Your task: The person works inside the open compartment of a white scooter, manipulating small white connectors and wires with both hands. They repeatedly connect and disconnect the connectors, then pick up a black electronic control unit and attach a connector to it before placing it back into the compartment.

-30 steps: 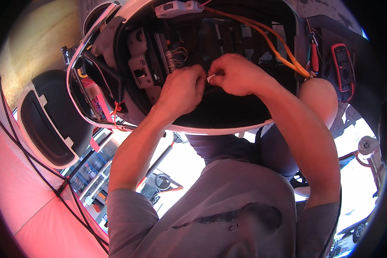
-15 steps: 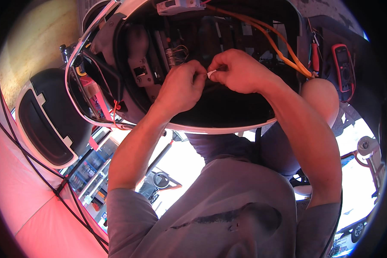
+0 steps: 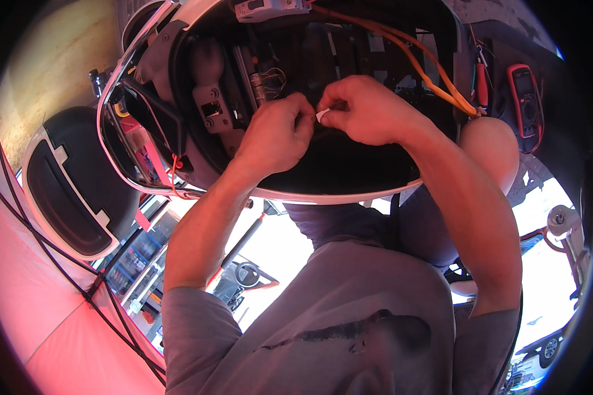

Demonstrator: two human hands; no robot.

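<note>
Both hands meet over the dark open inside of a machine's rounded, pale-rimmed housing (image 3: 349, 197). Between thumb and fingers of my right hand (image 3: 370, 113) is a small white piece (image 3: 321, 114), too small to name; only its pale tip shows. My left hand (image 3: 278, 136) faces it, thumb and fingertips closed in a pinch right beside the white piece. Whatever those fingers hold is hidden behind the hand. Just past the left hand, inside the housing, sits a cylindrical metal part with thin wires (image 3: 263, 85).
Orange cables (image 3: 435, 74) cross the housing's right side. A red multimeter (image 3: 524, 105) and a red-handled tool (image 3: 481, 84) lie at the right. A white switch-like module (image 3: 270, 8) is on the far rim. At left are a black-and-white cover (image 3: 72, 191) and black cords (image 3: 39, 240).
The whole view has shifted very slightly. Both hands keep the same pinching pose, and the white piece stays in the right fingers.
</note>
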